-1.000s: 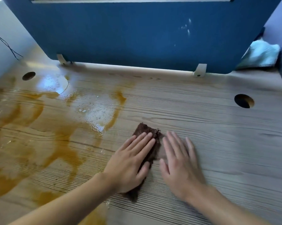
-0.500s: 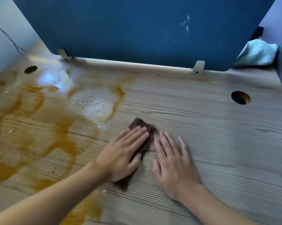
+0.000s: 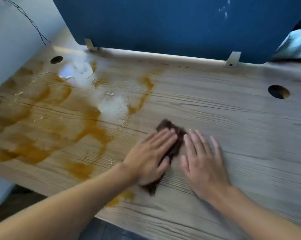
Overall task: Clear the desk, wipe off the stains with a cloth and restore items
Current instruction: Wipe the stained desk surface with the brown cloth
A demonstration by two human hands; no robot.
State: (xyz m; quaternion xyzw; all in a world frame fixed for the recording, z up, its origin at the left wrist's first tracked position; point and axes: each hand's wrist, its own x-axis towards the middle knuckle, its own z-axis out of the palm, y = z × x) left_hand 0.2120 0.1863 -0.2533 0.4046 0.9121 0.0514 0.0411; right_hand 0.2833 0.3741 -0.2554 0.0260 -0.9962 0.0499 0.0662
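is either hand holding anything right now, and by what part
Nothing gripped: left hand presses flat on the brown cloth's middle, right hand lies flat beside it.

I can read no text, label, brand, number or sign before me; the pale wood-grain desk top [image 3: 236, 125] carries no print; the white specks [image 3: 225, 13] on the dark blue flat partition panel [image 3: 163, 23] are only marks, not letters.

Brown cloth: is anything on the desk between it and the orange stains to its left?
Nothing visible. The left hand presses the brown cloth flat; only bare desk lies between it and the nearest orange stains.
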